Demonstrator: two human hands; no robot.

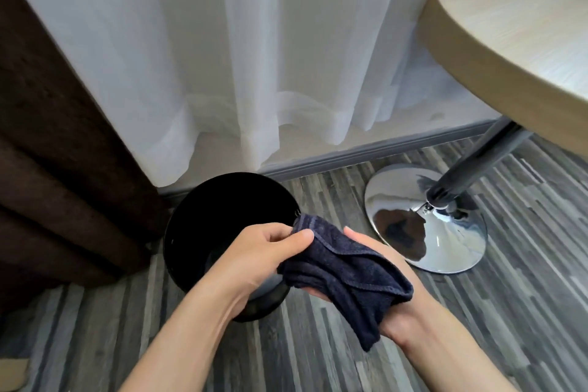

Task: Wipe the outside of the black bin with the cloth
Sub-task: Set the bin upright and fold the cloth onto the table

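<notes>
The cloth [343, 274] is gripped by both hands above the bin [203, 219], pinched by the left hand [254, 261] and cradled in the right hand [394, 302], seemingly to be folded into a pad. The bin's far side is crowded by curtains [222, 57]; a table base [426, 216] is set nearby.

Two bare forearms come up from the lower edge of the view, with no sleeve, watch, bracelet or glove on either one. The left hand [254, 259] is bare, its thumbnail short and unpainted, with tendons and a vein raised along the wrist. The right hand [393, 312] is bare too, ringless where its fingers show.
</notes>
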